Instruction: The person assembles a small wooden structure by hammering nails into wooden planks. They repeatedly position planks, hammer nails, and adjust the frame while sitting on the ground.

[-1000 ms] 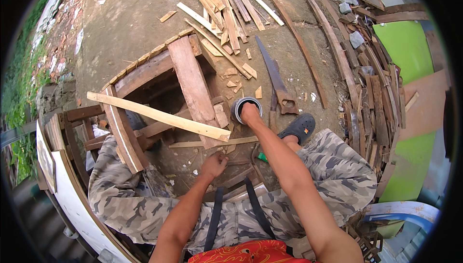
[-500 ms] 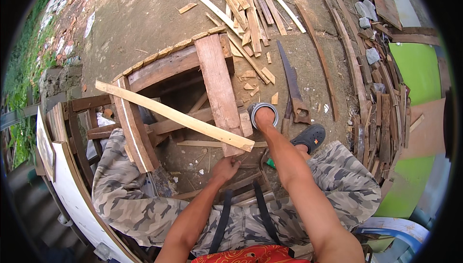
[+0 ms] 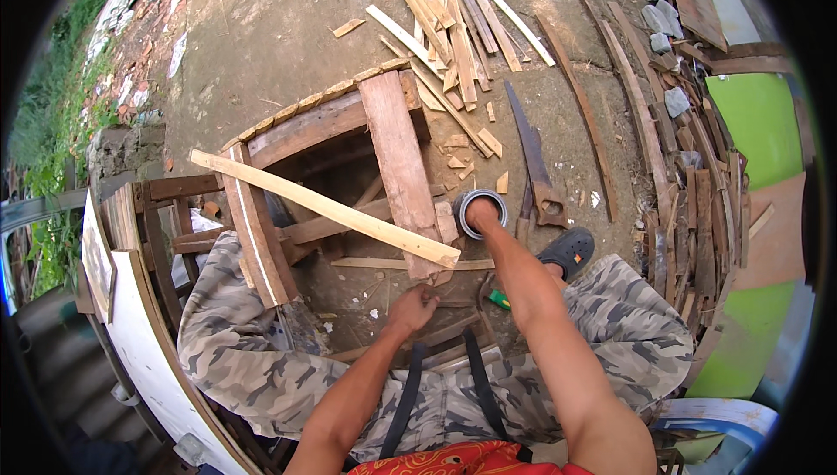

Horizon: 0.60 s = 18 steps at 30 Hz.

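Note:
My right hand (image 3: pixel 482 214) reaches down into a round grey tin (image 3: pixel 500 202); its fingers are hidden inside. My left hand (image 3: pixel 411 310) is curled closed just below the near end of a wide brown plank (image 3: pixel 394 152). Whether something small is between its fingertips I cannot make out. The plank forms one side of a wooden frame (image 3: pixel 301 133) standing in front of me. Across the frame lies a pale, thin wood strip (image 3: pixel 323 206), slanting from the left post (image 3: pixel 253 235) to the plank's near end.
Right of the tin lie a handsaw (image 3: pixel 530 148) and a dark clog (image 3: pixel 568 251). Farther off are a heap of pale strips (image 3: pixel 449 26) and small offcuts (image 3: pixel 490 142). Stacked old boards (image 3: pixel 693 213) line the right side. A white panel (image 3: pixel 144 335) stands at the left.
The view has shifted slightly, so the scene sits a little farther right. My left hand has drawn back slightly from the plank's end. My right hand stays in the tin.

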Available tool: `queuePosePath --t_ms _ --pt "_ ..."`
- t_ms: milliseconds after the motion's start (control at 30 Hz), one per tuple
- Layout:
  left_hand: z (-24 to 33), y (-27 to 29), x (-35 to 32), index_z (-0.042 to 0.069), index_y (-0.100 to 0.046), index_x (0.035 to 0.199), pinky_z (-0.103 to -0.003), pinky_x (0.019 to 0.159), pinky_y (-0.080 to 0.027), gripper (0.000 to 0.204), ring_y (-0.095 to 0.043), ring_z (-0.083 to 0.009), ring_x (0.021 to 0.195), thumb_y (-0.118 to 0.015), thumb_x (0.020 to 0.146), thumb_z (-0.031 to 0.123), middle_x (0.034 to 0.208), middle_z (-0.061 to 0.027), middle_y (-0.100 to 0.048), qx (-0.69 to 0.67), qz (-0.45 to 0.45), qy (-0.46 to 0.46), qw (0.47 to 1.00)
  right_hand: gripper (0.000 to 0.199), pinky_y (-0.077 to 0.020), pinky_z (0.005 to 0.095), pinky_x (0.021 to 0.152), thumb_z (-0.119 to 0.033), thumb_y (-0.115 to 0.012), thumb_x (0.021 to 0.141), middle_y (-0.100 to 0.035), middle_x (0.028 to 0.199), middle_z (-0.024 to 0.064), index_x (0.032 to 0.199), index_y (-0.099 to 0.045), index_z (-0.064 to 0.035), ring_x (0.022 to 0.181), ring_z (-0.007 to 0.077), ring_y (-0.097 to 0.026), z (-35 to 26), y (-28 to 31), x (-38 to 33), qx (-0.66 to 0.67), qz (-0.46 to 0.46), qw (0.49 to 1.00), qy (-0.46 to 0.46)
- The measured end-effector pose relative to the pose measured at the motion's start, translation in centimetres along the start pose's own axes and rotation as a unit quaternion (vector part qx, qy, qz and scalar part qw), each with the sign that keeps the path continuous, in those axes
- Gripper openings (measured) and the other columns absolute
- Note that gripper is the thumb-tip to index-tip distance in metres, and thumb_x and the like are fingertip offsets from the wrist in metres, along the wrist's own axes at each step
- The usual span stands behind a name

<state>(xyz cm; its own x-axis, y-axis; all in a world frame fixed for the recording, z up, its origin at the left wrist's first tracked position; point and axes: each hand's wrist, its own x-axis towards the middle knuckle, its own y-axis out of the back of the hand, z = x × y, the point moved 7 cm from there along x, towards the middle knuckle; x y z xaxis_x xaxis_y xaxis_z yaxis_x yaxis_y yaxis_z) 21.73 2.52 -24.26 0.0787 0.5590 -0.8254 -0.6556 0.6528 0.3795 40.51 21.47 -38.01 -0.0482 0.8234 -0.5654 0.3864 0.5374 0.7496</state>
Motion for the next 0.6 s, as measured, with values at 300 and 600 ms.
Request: queuePosePath --t_ms 300,600 --pt "-0.5 -1.3 0.4 0.002 -0.062 0.126 -0.042 0.090 -0.052 0.054 -0.068 -0.0350 0.105 -0.064 0.090 0.042 0.110 -0.0173 -0.072 -0.007 0.013 -0.043 0.999 0.029 -0.0541 0.0453 0.088 -0.020 -0.066 0.085 -0.071 0.107 0.0228 0.103 -0.074 0.0007 0.102 0.0389 -0.068 -1.4 3.8 -2.1 -0.026 -0.111 0.992 0.048" --pt "0.9 -1.1 1.1 -0.002 -0.062 0.124 -0.039 0.086 -0.053 0.056 -0.070 -0.0313 0.096 -0.065 0.090 0.042 0.103 -0.0174 -0.073 -0.057 0.039 -0.097 0.993 0.024 -0.0491 0.0366 0.063 -0.026 -0.072 0.092 -0.066 0.074 0.0084 0.091 -0.070 -0.0024 0.067 0.0211 -0.062 1.8 8.7 -5.7 0.229 -0.124 0.964 0.049"
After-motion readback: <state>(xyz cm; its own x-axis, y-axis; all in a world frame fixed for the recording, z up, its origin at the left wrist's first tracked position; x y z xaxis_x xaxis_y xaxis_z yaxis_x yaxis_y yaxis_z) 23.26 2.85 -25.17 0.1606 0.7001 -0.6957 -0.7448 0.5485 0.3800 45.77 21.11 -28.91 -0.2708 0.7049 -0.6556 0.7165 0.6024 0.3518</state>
